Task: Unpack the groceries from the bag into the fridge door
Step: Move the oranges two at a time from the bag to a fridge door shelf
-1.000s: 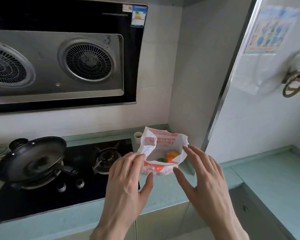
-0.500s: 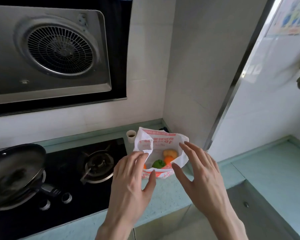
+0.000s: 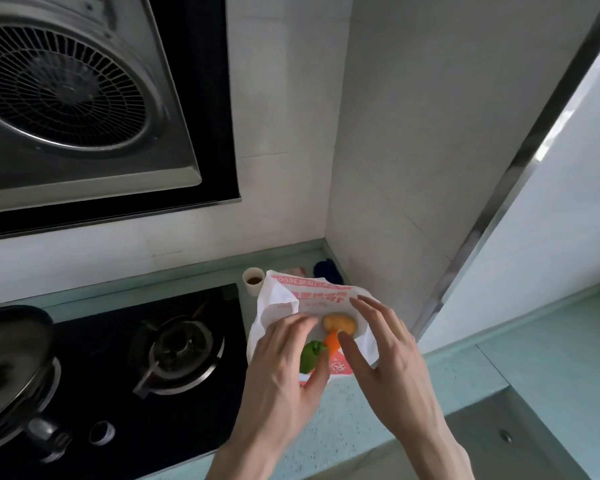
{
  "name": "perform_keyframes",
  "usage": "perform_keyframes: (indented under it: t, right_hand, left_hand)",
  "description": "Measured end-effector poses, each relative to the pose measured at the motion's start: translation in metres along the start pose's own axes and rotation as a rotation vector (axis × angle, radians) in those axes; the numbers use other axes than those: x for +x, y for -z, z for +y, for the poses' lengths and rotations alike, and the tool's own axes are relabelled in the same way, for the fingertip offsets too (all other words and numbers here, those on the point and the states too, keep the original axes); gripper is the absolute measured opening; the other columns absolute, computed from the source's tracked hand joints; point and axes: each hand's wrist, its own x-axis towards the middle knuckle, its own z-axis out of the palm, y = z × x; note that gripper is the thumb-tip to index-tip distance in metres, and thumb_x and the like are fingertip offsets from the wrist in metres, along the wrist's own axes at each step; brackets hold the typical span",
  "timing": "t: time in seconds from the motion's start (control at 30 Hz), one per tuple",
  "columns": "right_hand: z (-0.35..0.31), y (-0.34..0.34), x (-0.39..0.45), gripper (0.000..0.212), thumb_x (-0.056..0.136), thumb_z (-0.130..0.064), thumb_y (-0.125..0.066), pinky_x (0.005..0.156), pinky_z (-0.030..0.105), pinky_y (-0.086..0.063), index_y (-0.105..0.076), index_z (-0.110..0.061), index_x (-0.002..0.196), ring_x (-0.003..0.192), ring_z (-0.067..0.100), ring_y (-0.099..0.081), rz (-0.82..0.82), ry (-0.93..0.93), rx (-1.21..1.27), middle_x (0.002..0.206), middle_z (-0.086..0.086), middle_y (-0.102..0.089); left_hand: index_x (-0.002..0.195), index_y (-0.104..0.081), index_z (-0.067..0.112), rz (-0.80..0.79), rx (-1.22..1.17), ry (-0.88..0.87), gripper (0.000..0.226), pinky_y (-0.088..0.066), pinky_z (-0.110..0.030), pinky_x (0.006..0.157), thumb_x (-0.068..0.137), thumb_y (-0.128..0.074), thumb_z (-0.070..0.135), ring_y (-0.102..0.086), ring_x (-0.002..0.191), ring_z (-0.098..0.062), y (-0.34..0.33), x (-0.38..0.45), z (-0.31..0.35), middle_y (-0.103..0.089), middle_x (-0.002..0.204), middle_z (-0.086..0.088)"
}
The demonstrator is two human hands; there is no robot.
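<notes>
A white plastic bag [image 3: 302, 292] with red print stands open on the teal counter in the corner. Inside it lie a yellow-orange item [image 3: 339, 323], an orange item [image 3: 332, 342] and a green item [image 3: 310, 355]. My left hand [image 3: 284, 368] hovers over the bag's left side with straight fingers, partly covering the green item. On the bag's right side my right hand [image 3: 385, 362] is spread, with its thumb by the orange item. Neither hand grips anything. The fridge door is not in view.
A black gas hob [image 3: 160, 358] lies to the left with a dark pan [image 3: 7, 362] at its edge. Behind the bag stands a small paper cup [image 3: 253, 279]. A range hood [image 3: 84, 98] hangs above. A steel-edged white wall [image 3: 520, 161] rises on the right.
Both hands have moved forward to the bag's mouth. The view has shifted right and closer, and the pan has slid toward the left edge.
</notes>
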Motion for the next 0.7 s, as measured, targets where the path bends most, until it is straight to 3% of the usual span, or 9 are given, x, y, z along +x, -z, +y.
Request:
perform_keyframes:
  t: [0.17,0.23,0.33,0.43,0.57,0.63,0.7]
  right_hand:
    - [0.024,-0.028,0.038,0.044,0.101,-0.038,-0.061,0.106,0.028,-0.048,-0.053,-0.028,0.144,0.138,0.004,-0.047,-0.046,-0.021,0.158,0.145,-0.023,-0.050]
    - [0.034,-0.041,0.049,0.042,0.101,-0.037,-0.060,0.107,0.020,-0.044,-0.056,-0.026,0.141,0.137,0.004,-0.047,-0.070,-0.042,0.223,0.141,-0.023,-0.053]
    - [0.047,-0.065,0.060,0.040,0.102,-0.041,-0.055,0.098,0.006,-0.041,-0.058,-0.027,0.139,0.119,-0.012,-0.053,-0.151,-0.089,0.269,0.135,-0.022,-0.057]
    - [0.064,-0.095,0.068,0.034,0.104,-0.044,-0.051,0.090,0.014,-0.053,-0.060,-0.029,0.134,0.109,-0.008,-0.060,-0.255,-0.136,0.277,0.128,-0.019,-0.063]
    - [0.086,-0.121,0.067,0.020,0.107,-0.036,-0.042,0.079,0.029,-0.056,-0.059,-0.028,0.115,0.096,0.011,-0.064,-0.311,-0.185,0.168,0.112,-0.010,-0.064]
    - [0.090,-0.126,0.065,0.025,0.108,-0.037,-0.037,0.080,0.040,-0.058,-0.054,-0.028,0.123,0.101,0.020,-0.061,-0.357,-0.206,0.033,0.116,-0.005,-0.062]
    - [0.093,-0.130,0.066,0.031,0.108,-0.037,-0.037,0.082,0.042,-0.058,-0.050,-0.025,0.133,0.108,0.022,-0.058,-0.421,-0.219,-0.108,0.122,-0.001,-0.060]
  left_hand:
    - [0.131,-0.055,0.030,-0.063,-0.007,0.054,0.036,-0.046,-0.009,0.092,0.096,-0.063,0.031,-0.054,0.119,0.004,-0.041,0.026,-0.027,-0.053,0.127,0.023]
    - [0.129,-0.053,0.029,-0.115,0.000,0.047,0.031,-0.048,-0.011,0.087,0.098,-0.059,0.028,-0.056,0.114,0.001,-0.060,0.031,-0.044,-0.055,0.122,0.019]
    - [0.134,-0.052,0.027,-0.287,0.028,0.127,0.033,-0.042,-0.012,0.082,0.103,-0.047,0.035,-0.057,0.109,-0.004,-0.084,0.038,-0.071,-0.060,0.119,0.013]
    - [0.135,-0.049,0.032,-0.449,0.104,0.255,0.034,-0.050,-0.023,0.084,0.106,-0.038,0.045,-0.058,0.107,-0.006,-0.105,0.041,-0.099,-0.059,0.120,0.013]
    - [0.142,-0.045,0.029,-0.467,0.267,0.324,0.040,-0.048,-0.031,0.101,0.105,-0.039,0.041,-0.057,0.121,-0.013,-0.109,0.037,-0.124,-0.058,0.134,0.008]
    - [0.148,-0.043,0.025,-0.445,0.319,0.339,0.044,-0.040,-0.028,0.111,0.105,-0.044,0.037,-0.053,0.130,-0.013,-0.106,0.032,-0.134,-0.056,0.141,0.007]
    - [0.146,-0.045,0.024,-0.441,0.360,0.352,0.042,-0.039,-0.027,0.112,0.105,-0.046,0.035,-0.052,0.131,-0.013,-0.103,0.028,-0.143,-0.056,0.142,0.006]
